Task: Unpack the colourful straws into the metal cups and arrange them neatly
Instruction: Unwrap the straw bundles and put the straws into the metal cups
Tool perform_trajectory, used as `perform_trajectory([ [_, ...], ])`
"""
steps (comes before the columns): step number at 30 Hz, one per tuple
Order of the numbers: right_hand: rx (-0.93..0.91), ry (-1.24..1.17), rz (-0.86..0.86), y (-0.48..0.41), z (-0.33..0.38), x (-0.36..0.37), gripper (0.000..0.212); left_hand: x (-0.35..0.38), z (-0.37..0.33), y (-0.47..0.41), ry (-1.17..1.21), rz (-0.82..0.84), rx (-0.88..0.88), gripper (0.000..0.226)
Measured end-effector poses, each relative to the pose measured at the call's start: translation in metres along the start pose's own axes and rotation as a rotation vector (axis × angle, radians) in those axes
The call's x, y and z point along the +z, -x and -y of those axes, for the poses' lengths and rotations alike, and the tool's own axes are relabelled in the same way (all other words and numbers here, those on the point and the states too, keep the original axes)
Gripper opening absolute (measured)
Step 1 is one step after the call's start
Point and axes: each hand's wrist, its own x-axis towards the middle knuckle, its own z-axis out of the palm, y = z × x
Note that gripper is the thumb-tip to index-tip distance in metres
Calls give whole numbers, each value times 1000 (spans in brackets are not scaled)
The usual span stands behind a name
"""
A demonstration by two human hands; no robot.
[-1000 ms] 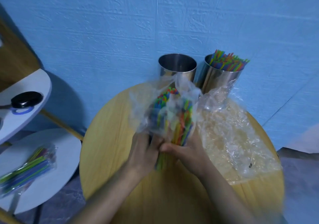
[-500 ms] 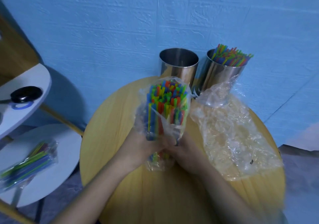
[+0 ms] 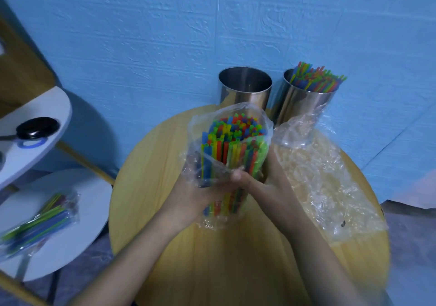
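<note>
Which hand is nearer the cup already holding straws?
Right. The right hand grips the straw bundle on the side facing that cup; the left hand grips the bundle's opposite side, farther away.

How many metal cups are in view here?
2. An empty cup stands at the table's far edge against the wall; the other cup, just right of it, is full of straws. The held straw pack hides some table, so another could be behind it.

Round wooden table (image 3: 153, 187), empty cup (image 3: 245, 93), straw-filled cup (image 3: 304, 107), crumpled plastic bag (image 3: 330, 187)
</note>
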Motion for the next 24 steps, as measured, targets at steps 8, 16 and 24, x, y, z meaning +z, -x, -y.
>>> perform_trajectory([
  [8,224,-137,11,12,-28,19,45,-6,29,6,-110,33,-21,58],
  [16,255,-68,-9,11,-32,19,39,-14,37,2,-189,20,-5,59],
  [24,127,-83,-267,-9,-50,34,47,1,39,-7,-198,-166,14,74],
])
